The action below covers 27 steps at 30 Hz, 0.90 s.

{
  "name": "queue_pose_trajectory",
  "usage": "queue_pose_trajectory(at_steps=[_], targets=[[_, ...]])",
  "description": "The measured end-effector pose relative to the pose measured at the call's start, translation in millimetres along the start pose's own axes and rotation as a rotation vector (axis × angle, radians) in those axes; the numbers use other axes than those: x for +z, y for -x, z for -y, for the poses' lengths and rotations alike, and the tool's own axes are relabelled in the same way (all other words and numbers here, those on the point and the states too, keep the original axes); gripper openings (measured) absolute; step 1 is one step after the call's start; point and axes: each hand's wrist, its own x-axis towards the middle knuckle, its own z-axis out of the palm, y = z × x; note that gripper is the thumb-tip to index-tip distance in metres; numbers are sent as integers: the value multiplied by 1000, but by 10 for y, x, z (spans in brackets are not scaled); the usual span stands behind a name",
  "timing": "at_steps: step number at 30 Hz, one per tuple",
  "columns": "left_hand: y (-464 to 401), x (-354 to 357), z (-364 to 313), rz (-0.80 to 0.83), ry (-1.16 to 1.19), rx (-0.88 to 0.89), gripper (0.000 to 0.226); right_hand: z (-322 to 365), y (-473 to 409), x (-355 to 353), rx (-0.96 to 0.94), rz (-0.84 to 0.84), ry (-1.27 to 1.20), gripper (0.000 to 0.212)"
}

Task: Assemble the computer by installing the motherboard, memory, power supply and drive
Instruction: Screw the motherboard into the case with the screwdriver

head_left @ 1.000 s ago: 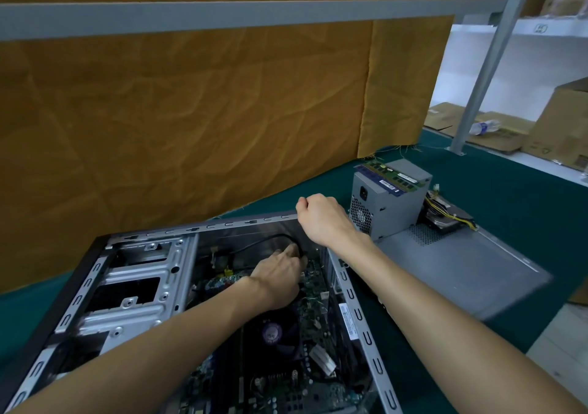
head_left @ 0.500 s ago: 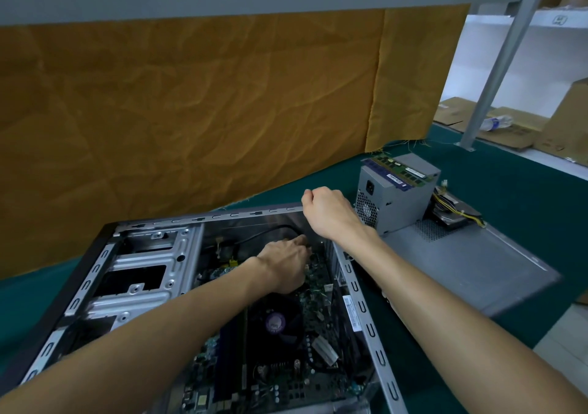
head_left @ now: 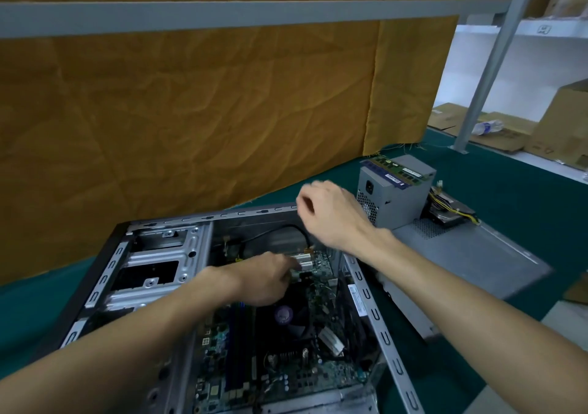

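Left hand [head_left: 264, 281], fingers extended, touches the motherboard [head_left: 286, 350] inside the open case [head_left: 375, 315]; right hand [head_left: 331, 214], loosely curled and holding nothing, hovers above the case's far edge.

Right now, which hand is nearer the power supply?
Right. The right hand hangs above the case's far right corner, just left of the power supply. The left hand is down inside the case, over the motherboard, farther off.

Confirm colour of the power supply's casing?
Plain grey metal; the power supply stands on the case side panel. Only the head view shows it.
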Motion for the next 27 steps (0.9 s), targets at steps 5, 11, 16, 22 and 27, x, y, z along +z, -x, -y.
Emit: queue_pose_trajectory(at_steps=[5, 11, 16, 22, 27], targets=[[288, 45, 44, -22, 3, 87, 26, 312, 268, -165, -113, 477, 215, 20], [328, 101, -13, -63, -15, 144, 29, 566, 228, 23, -70, 952, 507, 25], [329, 94, 3, -63, -12, 126, 27, 444, 195, 4, 51, 870, 318, 20], [296, 67, 8, -50, 59, 84, 22, 286, 123, -13, 149, 842, 91, 20], [284, 35, 52, -217, 88, -36, 23, 285, -27, -64, 145, 984, -34, 16]])
